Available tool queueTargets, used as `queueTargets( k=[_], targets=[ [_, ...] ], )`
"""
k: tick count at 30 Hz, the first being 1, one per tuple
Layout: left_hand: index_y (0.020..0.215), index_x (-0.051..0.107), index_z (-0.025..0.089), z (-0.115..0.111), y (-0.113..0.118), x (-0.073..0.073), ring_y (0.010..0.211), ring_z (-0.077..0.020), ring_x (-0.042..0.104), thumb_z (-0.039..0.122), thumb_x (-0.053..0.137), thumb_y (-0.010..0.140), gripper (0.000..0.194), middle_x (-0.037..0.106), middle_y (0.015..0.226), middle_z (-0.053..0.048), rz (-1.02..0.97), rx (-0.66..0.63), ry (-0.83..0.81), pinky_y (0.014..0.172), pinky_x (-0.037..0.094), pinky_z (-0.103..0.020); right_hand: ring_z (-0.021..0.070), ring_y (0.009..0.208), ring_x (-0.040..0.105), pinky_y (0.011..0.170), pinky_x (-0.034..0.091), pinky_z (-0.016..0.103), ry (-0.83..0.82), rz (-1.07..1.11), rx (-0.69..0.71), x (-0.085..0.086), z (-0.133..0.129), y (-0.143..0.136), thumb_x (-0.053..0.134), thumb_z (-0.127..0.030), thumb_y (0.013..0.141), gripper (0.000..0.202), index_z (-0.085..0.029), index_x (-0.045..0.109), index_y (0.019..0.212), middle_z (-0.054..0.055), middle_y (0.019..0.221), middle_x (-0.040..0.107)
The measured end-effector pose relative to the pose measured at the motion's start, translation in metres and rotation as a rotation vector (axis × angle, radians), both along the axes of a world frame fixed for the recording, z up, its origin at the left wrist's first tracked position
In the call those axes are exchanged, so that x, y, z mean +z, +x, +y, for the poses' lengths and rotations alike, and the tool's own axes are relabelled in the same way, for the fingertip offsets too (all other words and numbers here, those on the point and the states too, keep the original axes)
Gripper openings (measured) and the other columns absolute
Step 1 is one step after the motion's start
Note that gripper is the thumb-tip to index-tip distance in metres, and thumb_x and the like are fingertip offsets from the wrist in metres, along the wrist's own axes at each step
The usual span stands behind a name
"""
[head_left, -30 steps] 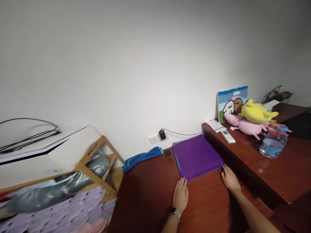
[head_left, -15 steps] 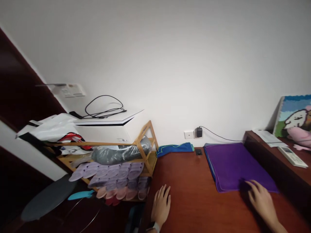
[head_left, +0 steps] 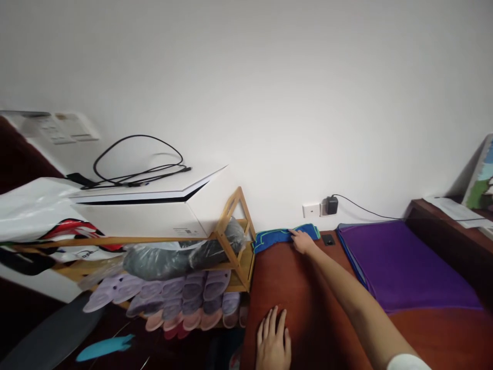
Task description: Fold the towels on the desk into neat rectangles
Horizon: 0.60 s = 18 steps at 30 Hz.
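Observation:
My left hand (head_left: 273, 341) lies open on the reddish-brown wooden tabletop (head_left: 285, 288), near its left edge, with fingers stretched out and nothing in them. My right arm reaches across to the back of the table. There my right hand (head_left: 303, 241) touches the front of a folded blue cloth (head_left: 273, 238) with green edging, which lies along the wall. One finger stretches over the cloth; the other fingers are partly hidden. To the right, a purple cloth (head_left: 412, 262) lies flat on top of a blue-grey one.
Left of the table stands a wooden rack (head_left: 233, 246) with rows of slippers (head_left: 185, 293), plastic-wrapped grey material and a white box (head_left: 142, 216) carrying a black cable (head_left: 131, 180). A black plug adapter (head_left: 332, 205) sits in the wall. A raised dark ledge (head_left: 435, 226) borders the right.
My right hand has moved from beside the purple cloth to the blue cloth at the back. The left hand stays flat on the table. The view has shifted slightly.

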<state>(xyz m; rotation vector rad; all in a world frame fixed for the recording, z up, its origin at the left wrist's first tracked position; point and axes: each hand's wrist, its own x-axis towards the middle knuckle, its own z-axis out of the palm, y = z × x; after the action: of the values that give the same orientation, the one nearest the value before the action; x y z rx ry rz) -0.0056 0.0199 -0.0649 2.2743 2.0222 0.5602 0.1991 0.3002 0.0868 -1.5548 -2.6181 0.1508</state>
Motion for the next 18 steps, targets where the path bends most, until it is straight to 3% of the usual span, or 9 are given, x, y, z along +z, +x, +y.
queueTargets(
  k=[3,6,9,11,13,15,18],
  targets=[
    [0.153,0.054,0.038,-0.002,0.001,-0.002,0.148,-0.032,0.047,0.024,0.046,0.096,0.059,0.048,0.163,0.001,-0.025,0.006,-0.039,0.122,0.041,-0.057,0.0318,0.126,0.057,0.104,0.045,0.046,-0.029,-0.013,-0.059,-0.017,0.016,-0.029,0.039,-0.008,0.094,0.045,-0.009,0.074,0.123,0.02,0.156,0.052],
    [0.154,0.052,0.039,-0.005,0.004,0.002,0.149,-0.0313,0.046,0.023,0.044,0.097,0.059,0.046,0.164,0.002,-0.036,0.024,-0.04,0.124,0.037,-0.057,0.0335,0.129,0.055,0.106,0.042,0.048,-0.011,-0.012,-0.116,-0.027,0.012,-0.041,0.034,-0.006,0.096,0.05,-0.005,0.068,0.132,0.025,0.153,0.054],
    [0.154,0.052,0.038,-0.007,0.007,0.006,0.15,-0.0315,0.045,0.023,0.044,0.098,0.059,0.046,0.164,0.001,-0.044,0.019,-0.037,0.125,0.036,-0.057,0.0338,0.132,0.053,0.106,0.044,0.048,0.025,-0.011,-0.147,-0.022,-0.003,-0.04,0.031,-0.005,0.096,0.058,-0.005,0.053,0.149,0.024,0.162,0.043],
    [0.153,0.054,0.036,-0.006,0.008,0.008,0.15,-0.0314,0.045,0.022,0.045,0.097,0.059,0.048,0.163,0.001,-0.049,0.031,-0.033,0.125,0.036,-0.056,0.0337,0.129,0.056,0.104,0.047,0.048,0.056,-0.009,-0.165,-0.008,-0.015,-0.035,0.029,-0.004,0.094,0.065,-0.005,0.042,0.157,0.022,0.167,0.036],
    [0.152,0.055,0.035,-0.005,0.009,0.011,0.149,-0.0303,0.046,0.021,0.045,0.096,0.059,0.049,0.163,0.0,-0.047,0.035,-0.024,0.125,0.036,-0.056,0.0329,0.128,0.057,0.104,0.049,0.048,0.101,-0.002,-0.174,0.018,-0.026,-0.027,0.03,-0.004,0.092,0.07,-0.006,0.033,0.162,0.02,0.17,0.03],
    [0.152,0.055,0.034,-0.004,0.011,0.017,0.149,-0.0289,0.046,0.02,0.044,0.096,0.058,0.05,0.163,-0.002,-0.042,0.022,-0.019,0.125,0.036,-0.055,0.0314,0.131,0.057,0.108,0.049,0.048,0.197,0.074,-0.124,0.06,-0.04,-0.018,0.03,-0.005,0.092,0.074,-0.008,0.025,0.165,0.018,0.171,0.029],
    [0.149,0.059,0.03,-0.005,0.012,0.03,0.149,-0.028,0.046,0.02,0.047,0.095,0.057,0.052,0.161,-0.004,-0.048,0.022,-0.032,0.125,0.035,-0.054,0.0282,0.142,0.051,0.117,0.046,0.05,0.461,0.331,0.06,0.155,-0.074,0.001,0.028,-0.009,0.095,0.074,-0.011,0.014,0.168,0.017,0.17,0.032]
  ],
)
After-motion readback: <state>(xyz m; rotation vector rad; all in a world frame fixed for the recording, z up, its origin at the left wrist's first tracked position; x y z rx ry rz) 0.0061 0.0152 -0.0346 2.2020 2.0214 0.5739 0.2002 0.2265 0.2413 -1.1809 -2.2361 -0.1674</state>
